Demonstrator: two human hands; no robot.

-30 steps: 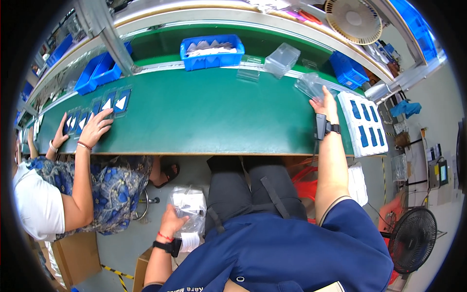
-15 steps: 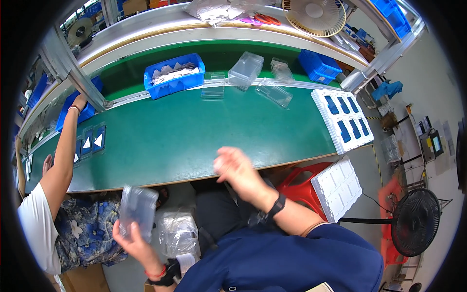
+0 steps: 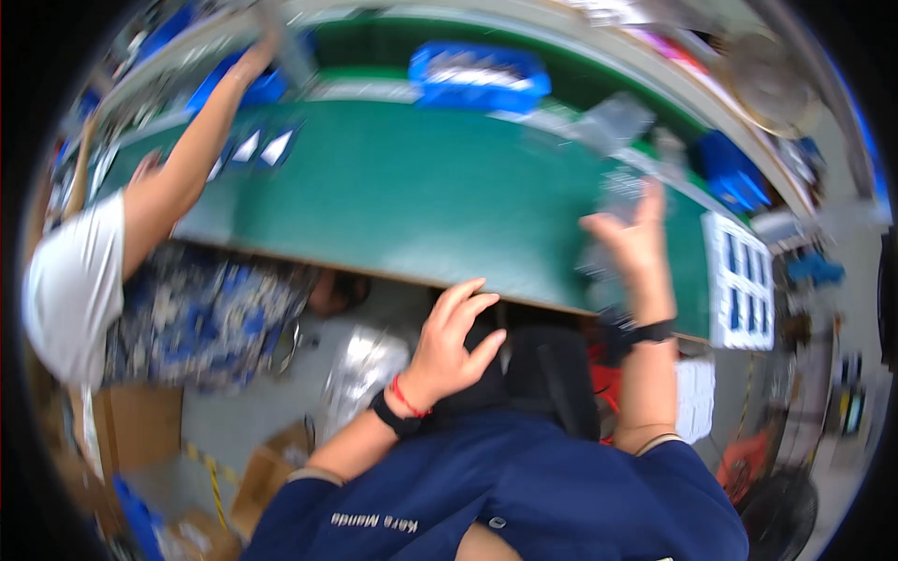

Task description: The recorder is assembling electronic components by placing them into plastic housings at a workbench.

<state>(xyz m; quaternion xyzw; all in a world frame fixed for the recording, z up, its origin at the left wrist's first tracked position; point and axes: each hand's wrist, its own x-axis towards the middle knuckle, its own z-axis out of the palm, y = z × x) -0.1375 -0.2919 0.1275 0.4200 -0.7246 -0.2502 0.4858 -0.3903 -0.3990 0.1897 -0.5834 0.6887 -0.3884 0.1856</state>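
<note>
My left hand (image 3: 454, 341) is in front of the table's near edge, empty, its fingers spread apart. Over the right part of the green table (image 3: 402, 187) my right hand (image 3: 631, 243) reaches forward with thumb and fingers wide apart. A clear plastic tray (image 3: 619, 192) lies at its fingertips, between thumb and fingers. Motion blur hides whether they touch. Another blurred clear shape (image 3: 596, 262) shows beside the palm. Beyond the hand stands a stack of clear plastic trays (image 3: 615, 123).
A blue bin (image 3: 482, 79) with white pieces stands at the back; another blue bin (image 3: 734, 173) is at the back right. A white tray (image 3: 744, 280) of dark pieces sits at the right end. On the left a co-worker's arm (image 3: 201, 159) reaches toward a blue bin.
The clear plastic case is out of my left hand, which has moved from low left toward the table edge. My right hand has reached forward to the clear trays. The view has turned.
</note>
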